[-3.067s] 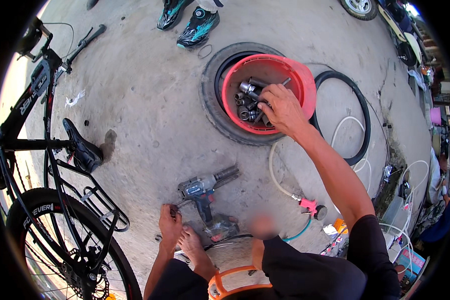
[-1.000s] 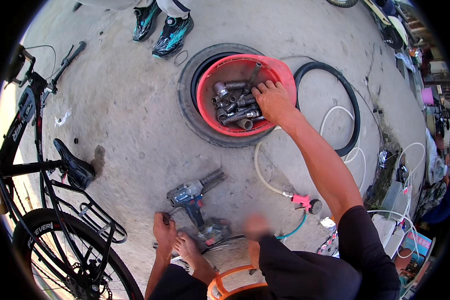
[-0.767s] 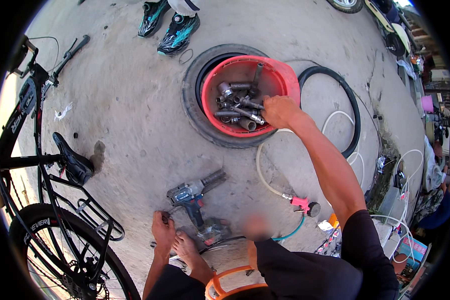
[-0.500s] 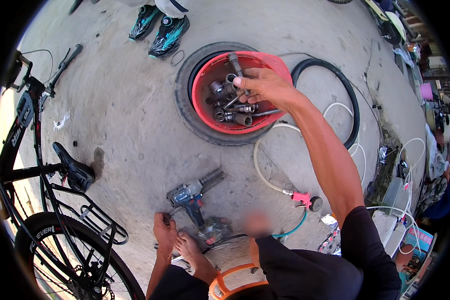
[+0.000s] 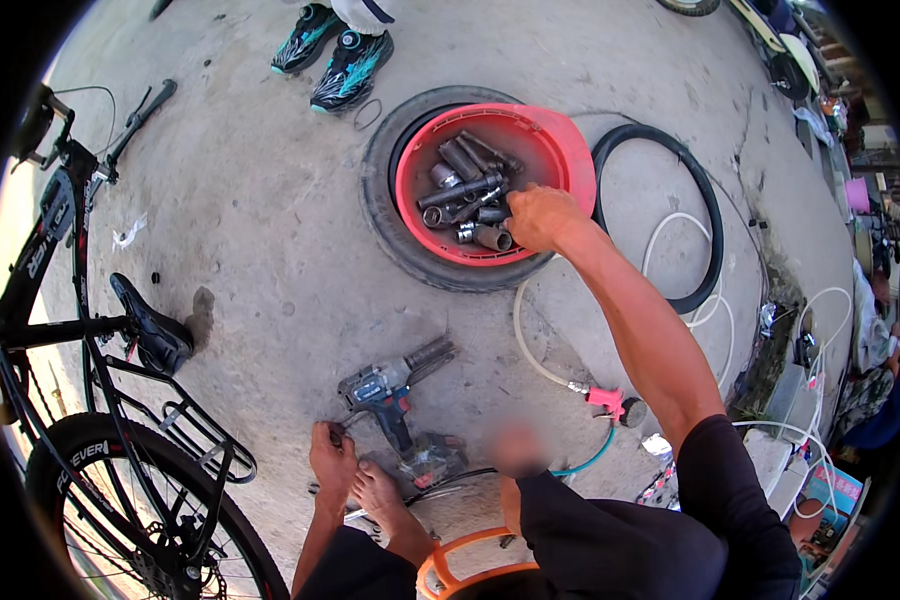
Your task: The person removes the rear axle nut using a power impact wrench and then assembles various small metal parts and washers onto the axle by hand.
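An upturned red hard hat (image 5: 582, 160) rests inside a black tyre (image 5: 385, 230) on the concrete. Inside it lies a pile of metal sockets and bars (image 5: 465, 190). My right hand (image 5: 545, 217) reaches over the hat's near right side, fingers curled down against the pile; what they grip is hidden. Beside my bare left foot (image 5: 378, 490), my left hand (image 5: 332, 455) is closed low over the ground, around something small and dark that I cannot make out. Just right of it lies a cordless impact wrench (image 5: 380, 390) with a long socket on its nose.
A black bicycle (image 5: 90, 350) stands at the left. Right of the tyre lie a black inner tube (image 5: 718, 220) and a pale air hose (image 5: 522, 335) with a pink inflator (image 5: 605, 398). Another person's shoes (image 5: 352, 70) stand beyond. An orange seat frame (image 5: 460, 555) is below me.
My right hand has come down from above the middle of the hat to its right side, fingers curling. The sockets and bars have shifted. My left hand stays put.
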A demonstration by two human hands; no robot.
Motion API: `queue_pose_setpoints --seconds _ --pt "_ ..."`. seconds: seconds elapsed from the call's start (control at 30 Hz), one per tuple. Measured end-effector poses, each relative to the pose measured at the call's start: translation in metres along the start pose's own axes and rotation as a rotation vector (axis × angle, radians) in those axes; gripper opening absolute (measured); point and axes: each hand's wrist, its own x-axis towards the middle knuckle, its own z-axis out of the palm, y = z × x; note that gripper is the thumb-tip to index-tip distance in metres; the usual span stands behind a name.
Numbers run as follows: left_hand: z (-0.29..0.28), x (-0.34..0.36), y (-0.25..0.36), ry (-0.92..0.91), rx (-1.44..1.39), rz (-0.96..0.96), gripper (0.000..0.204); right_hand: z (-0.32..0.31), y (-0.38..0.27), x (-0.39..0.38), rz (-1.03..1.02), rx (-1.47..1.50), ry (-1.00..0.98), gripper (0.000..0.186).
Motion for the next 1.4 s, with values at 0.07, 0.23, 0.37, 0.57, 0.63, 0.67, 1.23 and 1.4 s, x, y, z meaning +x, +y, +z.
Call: queue_pose_setpoints --seconds 0.07,0.23,0.37,0.57,0.63,0.67,1.23,1.4 --pt "0.000 0.000 -0.002 0.006 0.045 0.039 0.014 -0.011 0.001 0.005 0.022 0.095 -0.157 0.039" --pt "-0.001 0.000 0.000 0.004 0.045 0.029 0.014 -0.001 0.005 0.007 -0.055 0.269 -0.265 0.053" --pt "0.000 -0.001 0.000 0.008 0.019 0.016 0.014 0.013 0.005 0.009 -0.062 0.348 -0.146 0.052" --pt "0.001 0.001 -0.006 0.012 0.035 0.025 0.014 0.016 0.008 0.015 0.210 1.505 -0.298 0.031" --pt "0.002 0.000 -0.006 0.014 0.037 0.023 0.014 0.017 0.011 0.008 0.166 1.820 -0.146 0.031" --pt "0.003 -0.001 -0.005 0.019 0.036 0.020 0.014 0.017 0.016 0.005 0.111 2.122 0.025 0.032" --pt "0.001 0.000 -0.001 0.012 0.042 0.015 0.014 0.041 0.006 -0.009 -0.131 0.312 0.175 0.029" --pt "0.004 0.000 -0.004 0.035 0.037 0.013 0.014 0.034 -0.004 -0.012 -0.071 0.366 0.220 0.032"
